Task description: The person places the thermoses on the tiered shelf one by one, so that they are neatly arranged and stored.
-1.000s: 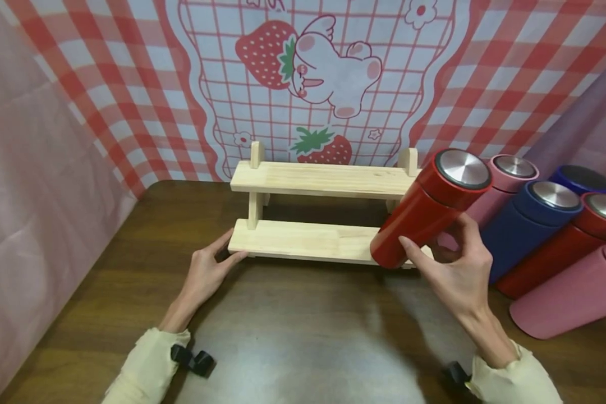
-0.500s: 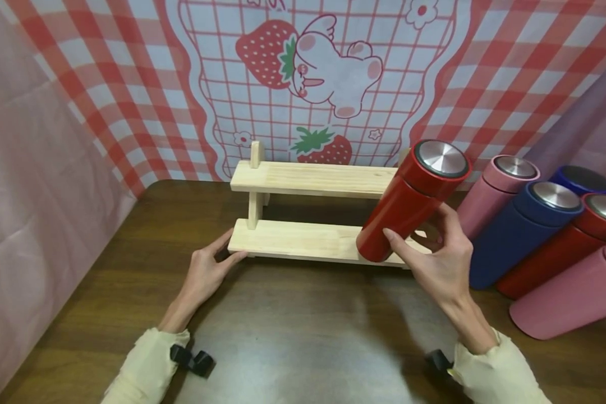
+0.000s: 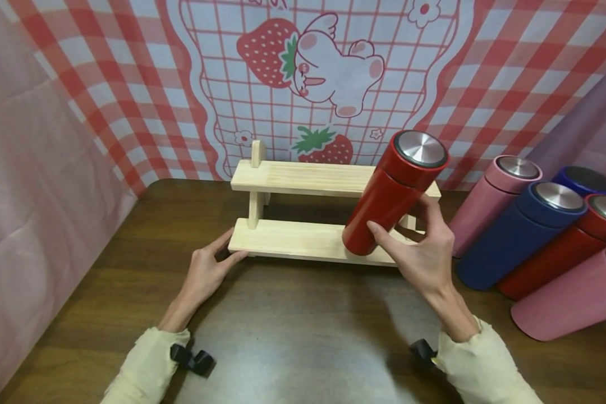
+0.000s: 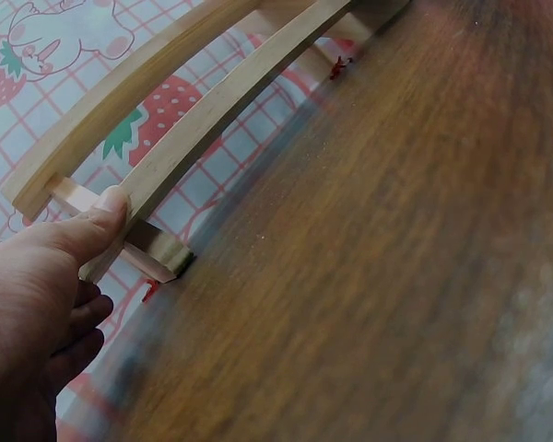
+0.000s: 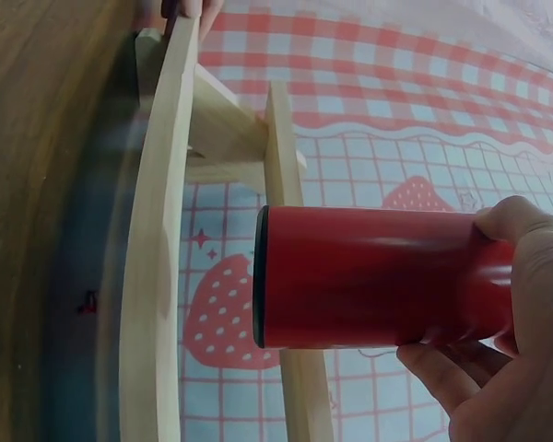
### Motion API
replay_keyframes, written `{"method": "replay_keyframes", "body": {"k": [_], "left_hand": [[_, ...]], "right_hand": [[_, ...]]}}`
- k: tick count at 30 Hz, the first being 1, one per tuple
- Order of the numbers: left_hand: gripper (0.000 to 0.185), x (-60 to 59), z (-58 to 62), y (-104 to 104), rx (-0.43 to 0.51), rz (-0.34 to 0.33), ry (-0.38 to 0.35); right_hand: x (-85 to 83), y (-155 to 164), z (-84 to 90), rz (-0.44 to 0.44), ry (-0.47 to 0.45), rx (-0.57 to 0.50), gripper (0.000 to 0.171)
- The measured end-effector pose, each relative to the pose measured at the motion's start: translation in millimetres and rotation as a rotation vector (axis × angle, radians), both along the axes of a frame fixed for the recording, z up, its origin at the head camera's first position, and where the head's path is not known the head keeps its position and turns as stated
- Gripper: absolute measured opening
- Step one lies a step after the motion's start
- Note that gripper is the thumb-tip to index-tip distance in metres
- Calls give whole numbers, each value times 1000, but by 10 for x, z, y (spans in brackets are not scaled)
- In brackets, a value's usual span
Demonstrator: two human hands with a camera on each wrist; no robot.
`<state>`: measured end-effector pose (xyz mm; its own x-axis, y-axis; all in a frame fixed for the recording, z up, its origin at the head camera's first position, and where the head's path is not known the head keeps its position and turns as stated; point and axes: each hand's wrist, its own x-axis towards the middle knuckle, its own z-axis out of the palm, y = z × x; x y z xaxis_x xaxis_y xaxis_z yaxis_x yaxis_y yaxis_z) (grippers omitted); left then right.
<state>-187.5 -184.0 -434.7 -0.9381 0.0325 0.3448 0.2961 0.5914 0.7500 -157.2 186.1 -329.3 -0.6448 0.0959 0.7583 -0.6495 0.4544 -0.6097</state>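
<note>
My right hand (image 3: 424, 252) grips a red thermos (image 3: 386, 196) with a silver-topped lid, thumb on the near side. The thermos leans, lid to the right, in front of the two-tier wooden rack (image 3: 288, 238). In the right wrist view a gap shows between the base of the red thermos (image 5: 369, 276) and the lower shelf (image 5: 157, 276). At the rack's left end, my left hand (image 3: 209, 275) holds the lower shelf between thumb and fingers. The left wrist view shows the thumb of the left hand (image 4: 55, 276) on the shelf's edge.
Several more thermoses stand at the right: a pink one (image 3: 485, 196), a dark blue one (image 3: 520, 230), a red one (image 3: 565, 252), a large pink one (image 3: 575, 297) and a bright blue one (image 3: 586, 179). A checked cloth (image 3: 131, 84) hangs behind the wooden table (image 3: 262, 325).
My right hand has carried the red thermos leftward and slightly up, over the right part of the rack. The left hand has stayed on the lower shelf's end.
</note>
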Motion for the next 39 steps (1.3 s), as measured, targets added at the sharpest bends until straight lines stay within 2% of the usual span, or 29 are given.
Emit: {"method": "replay_keyframes", "body": {"k": [11,28,39], "left_hand": [[66,3,2,-13,-9,9,1],[66,0,-1,-14,-4,8,-15],[66,-10,-11,-17,1,0,0]], "right_hand": [[-81,-137,79,78,4,-16,68],[-215,-273,166,118,30,-4,69],[-303,-379,211,159,35,-45,65]]}}
